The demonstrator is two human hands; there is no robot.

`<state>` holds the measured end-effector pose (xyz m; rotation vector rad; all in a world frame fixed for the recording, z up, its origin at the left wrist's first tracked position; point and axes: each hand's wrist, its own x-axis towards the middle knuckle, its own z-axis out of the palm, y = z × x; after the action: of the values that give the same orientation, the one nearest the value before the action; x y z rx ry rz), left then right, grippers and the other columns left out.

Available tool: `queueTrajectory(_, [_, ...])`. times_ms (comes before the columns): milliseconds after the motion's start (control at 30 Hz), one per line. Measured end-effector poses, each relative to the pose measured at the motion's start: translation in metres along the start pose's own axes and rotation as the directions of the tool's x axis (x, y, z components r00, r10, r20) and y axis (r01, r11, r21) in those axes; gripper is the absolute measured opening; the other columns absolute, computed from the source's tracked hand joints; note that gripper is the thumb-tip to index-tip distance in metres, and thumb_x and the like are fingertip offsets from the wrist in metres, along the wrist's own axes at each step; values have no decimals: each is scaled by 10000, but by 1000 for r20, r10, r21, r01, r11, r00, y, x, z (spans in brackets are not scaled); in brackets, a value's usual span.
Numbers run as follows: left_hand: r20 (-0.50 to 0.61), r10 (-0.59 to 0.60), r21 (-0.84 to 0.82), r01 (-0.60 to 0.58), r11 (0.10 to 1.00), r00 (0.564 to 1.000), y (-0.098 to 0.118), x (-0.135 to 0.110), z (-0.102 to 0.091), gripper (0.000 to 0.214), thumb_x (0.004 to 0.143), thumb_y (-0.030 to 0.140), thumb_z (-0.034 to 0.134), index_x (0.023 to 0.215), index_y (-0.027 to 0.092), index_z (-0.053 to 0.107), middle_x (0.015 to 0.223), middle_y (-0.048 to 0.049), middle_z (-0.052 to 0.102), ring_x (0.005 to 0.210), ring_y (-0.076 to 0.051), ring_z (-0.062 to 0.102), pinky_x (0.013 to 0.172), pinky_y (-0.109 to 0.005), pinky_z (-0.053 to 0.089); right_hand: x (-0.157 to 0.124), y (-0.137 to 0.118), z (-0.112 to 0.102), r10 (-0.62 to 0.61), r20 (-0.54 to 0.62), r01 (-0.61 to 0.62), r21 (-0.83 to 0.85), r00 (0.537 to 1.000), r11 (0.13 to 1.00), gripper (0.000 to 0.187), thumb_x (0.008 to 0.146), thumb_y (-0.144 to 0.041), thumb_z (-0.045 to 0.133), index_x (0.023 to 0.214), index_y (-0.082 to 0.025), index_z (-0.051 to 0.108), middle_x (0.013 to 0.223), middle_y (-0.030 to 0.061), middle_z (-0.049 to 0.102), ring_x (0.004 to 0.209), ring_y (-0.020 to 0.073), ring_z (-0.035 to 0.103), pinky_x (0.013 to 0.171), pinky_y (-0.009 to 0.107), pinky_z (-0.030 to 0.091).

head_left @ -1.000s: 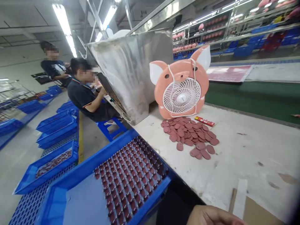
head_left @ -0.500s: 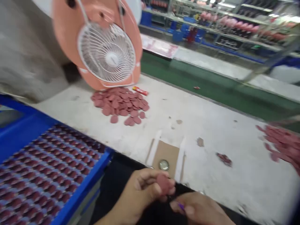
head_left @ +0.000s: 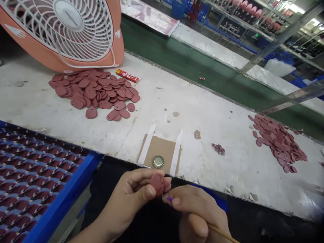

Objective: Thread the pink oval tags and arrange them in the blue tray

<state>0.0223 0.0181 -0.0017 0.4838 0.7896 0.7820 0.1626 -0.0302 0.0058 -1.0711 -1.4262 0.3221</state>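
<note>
My left hand pinches a small dark-red oval disc between thumb and fingers, just in front of the table edge. My right hand is closed on a thin stick with a purple tip, and that tip sits right below the disc. A bottle cap lies on a taped cardboard square just beyond my hands. One heap of the same red discs lies at the far left, another heap at the right.
A pink pig-shaped fan stands behind the left heap, with a small red packet beside it. A blue tray of discs set in rows fills the lower left. A green conveyor belt runs behind the white table.
My view has swung from the far left down to my hands. Both hands have come into view, the left holding up a disc, the right bringing the stick's tip to it.
</note>
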Motion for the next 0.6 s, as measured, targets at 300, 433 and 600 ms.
queueTrajectory(300, [78, 24, 18, -25, 1000, 997, 0, 1, -5, 210, 713, 371, 850, 900, 280, 825, 856, -36, 833, 806, -215, 785, 767, -269, 623, 9, 1, 0, -57, 39, 57, 7, 998, 998, 289, 1099, -276, 475, 959, -97, 653, 770, 56, 670, 696, 153, 694, 581, 212, 598])
queueTrajectory(433, [103, 34, 17, -35, 999, 994, 0, 2, -6, 189, 737, 353, 837, 918, 301, 821, 880, -10, 834, 824, -180, 782, 780, -209, 605, 13, 0, 0, -43, 88, 43, -4, 995, 999, 290, 1099, -274, 475, 943, -93, 639, 774, 52, 659, 701, 148, 694, 595, 215, 588])
queueTrajectory(600, [95, 32, 9, -33, 999, 995, -2, 3, -5, 183, 738, 362, 835, 910, 300, 822, 869, -4, 835, 828, -169, 781, 782, -182, 594, 10, -1, -1, -45, 102, 49, -31, 994, 998, 288, 1103, -279, 465, 948, -101, 629, 776, 51, 658, 697, 144, 686, 596, 215, 587])
